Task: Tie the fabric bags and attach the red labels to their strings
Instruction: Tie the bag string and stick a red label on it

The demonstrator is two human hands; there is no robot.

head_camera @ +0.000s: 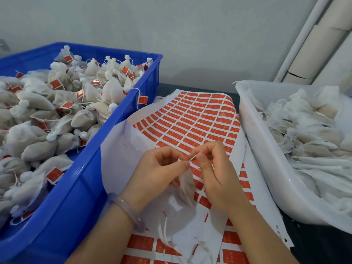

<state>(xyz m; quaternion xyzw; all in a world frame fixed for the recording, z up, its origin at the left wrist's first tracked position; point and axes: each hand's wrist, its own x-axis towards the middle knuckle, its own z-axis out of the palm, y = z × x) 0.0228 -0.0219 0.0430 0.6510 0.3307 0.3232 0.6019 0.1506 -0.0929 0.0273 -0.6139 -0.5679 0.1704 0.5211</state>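
Your left hand (160,168) is curled, its thumb and forefinger pinching the top of one fabric bag (185,189), which hangs down between your two hands above the label sheet (200,119). Your right hand (215,174) is also curled, with its thumb and forefinger nipping a thin string (192,159) that runs the short gap to your left fingertips. The two hands are almost touching at that point. Whether the string is already knotted cannot be told.

You hold one bag only. You wear one pale bracelet (125,206) on your left wrist.

The sheet lies in the middle, running from near you to the far side, printed with rows of red labels, too many to count. Some slots near your hands are bare white. A plain white part of it curls up on the left.

There are two containers. The blue crate (76,197) on the left is heaped with tied bags (57,103) carrying red labels, and one label (142,100) dangles over its far right rim. The white tub (270,168) on the right holds a pile of loose bags (308,130) with no red on them. The bags in both are too many to count.
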